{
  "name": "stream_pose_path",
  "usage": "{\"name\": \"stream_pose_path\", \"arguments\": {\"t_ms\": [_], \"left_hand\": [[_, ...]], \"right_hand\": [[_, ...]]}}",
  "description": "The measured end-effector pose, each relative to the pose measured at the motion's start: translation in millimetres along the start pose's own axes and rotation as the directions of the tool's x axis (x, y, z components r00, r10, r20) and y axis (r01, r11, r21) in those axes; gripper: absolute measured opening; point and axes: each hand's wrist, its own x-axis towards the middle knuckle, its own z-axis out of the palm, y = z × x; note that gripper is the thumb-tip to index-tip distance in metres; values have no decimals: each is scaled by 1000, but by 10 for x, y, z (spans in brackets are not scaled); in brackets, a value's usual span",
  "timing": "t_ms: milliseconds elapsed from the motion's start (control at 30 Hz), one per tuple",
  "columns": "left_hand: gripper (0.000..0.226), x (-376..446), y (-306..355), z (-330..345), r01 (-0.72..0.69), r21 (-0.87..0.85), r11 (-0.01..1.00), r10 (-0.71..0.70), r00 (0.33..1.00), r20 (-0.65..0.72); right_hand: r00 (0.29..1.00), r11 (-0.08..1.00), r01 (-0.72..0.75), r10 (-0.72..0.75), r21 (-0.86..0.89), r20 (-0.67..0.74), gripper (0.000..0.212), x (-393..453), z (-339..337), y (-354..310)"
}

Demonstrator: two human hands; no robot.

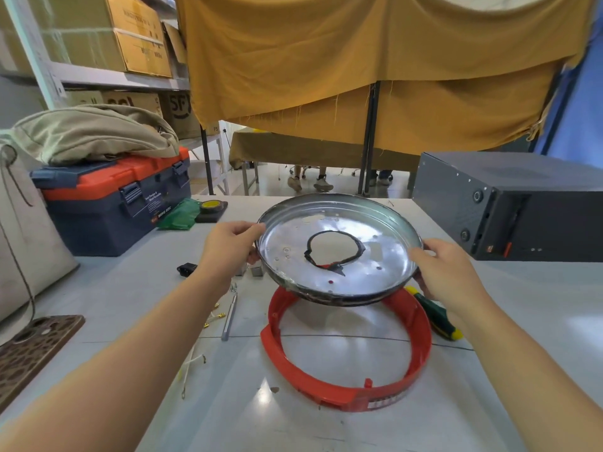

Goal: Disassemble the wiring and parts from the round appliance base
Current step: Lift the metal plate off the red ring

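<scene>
A shiny round metal pan with a dark-rimmed hole in its middle is lifted off the table, tilted toward me. My left hand grips its left rim and my right hand grips its right rim. Below it on the white table lies the red plastic ring of the appliance base, empty inside. Loose white wires with brass terminals and a thin metal tool lie left of the ring. A black plug socket sits near my left wrist.
A green-yellow screwdriver lies under my right wrist. A blue-orange toolbox stands at the left, a roll of yellow tape beside it, a dark grey metal case at the right, a brown patterned mat at the near left.
</scene>
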Motion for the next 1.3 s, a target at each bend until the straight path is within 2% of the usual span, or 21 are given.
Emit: {"name": "stream_pose_path", "arguments": {"t_ms": [133, 200, 334, 534, 634, 868, 1168, 1301], "left_hand": [[24, 79, -101, -27, 112, -124, 986, -104, 992, 64], [22, 78, -165, -47, 123, -150, 981, -105, 987, 125], [26, -4, -273, -25, 115, -32, 993, -103, 964, 244], [23, -65, -323, 149, 125, 124, 984, -167, 889, 427], [22, -46, -365, 235, 104, 171, 980, -172, 873, 455], [28, 71, -475, 319, 124, 132, 983, -172, 870, 462], [18, 126, -648, 319, 162, -8, 987, -138, 863, 486], [17, 121, -668, 324, 159, -35, 987, -123, 868, 482]], "right_hand": [[997, 993, -71, 72, 100, -14, 17, 138, 26, -41], [995, 989, -91, 94, 117, -24, 16, 214, 43, -39], [988, 972, -150, 155, 183, -11, 15, 374, 126, -15], [974, 927, -227, 217, 299, 65, 13, 632, 273, -23], [961, 922, -275, 253, 272, 114, 15, 761, 354, 1], [904, 909, -390, 348, 144, 249, 19, 961, 637, 181], [870, 909, -415, 404, -20, 281, 13, 1062, 787, 332], [876, 917, -394, 397, -68, 272, 16, 1068, 781, 350]]}}
